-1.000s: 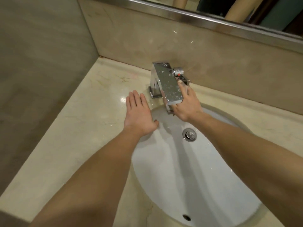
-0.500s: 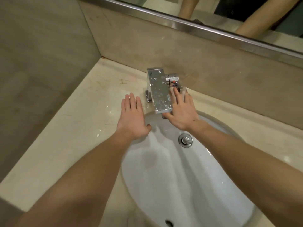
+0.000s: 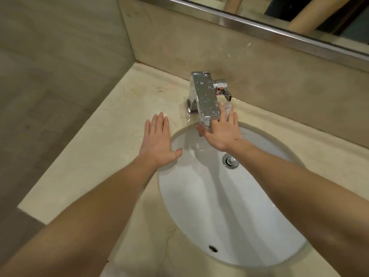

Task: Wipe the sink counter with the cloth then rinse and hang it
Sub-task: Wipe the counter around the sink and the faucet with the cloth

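My left hand [image 3: 157,142] lies flat, fingers straight, on the wet beige marble counter [image 3: 95,160] at the left rim of the white sink basin [image 3: 229,212]. My right hand [image 3: 223,132] presses flat on a pale cloth [image 3: 228,108] at the basin's back rim, just under and right of the chrome faucet [image 3: 205,94]. Only small bits of the cloth show past my fingertips and beside my thumb; the hand hides the remainder. No water runs from the spout.
The faucet lever [image 3: 221,87] with a red mark sticks out to the right. A chrome drain plug [image 3: 230,160] sits in the basin. A wall [image 3: 50,76] bounds the counter on the left, and a backsplash with a mirror frame [image 3: 259,31] rises behind.
My right hand has flattened out on the cloth and slid slightly along the back rim under the spout. My left hand stays flat on the counter.
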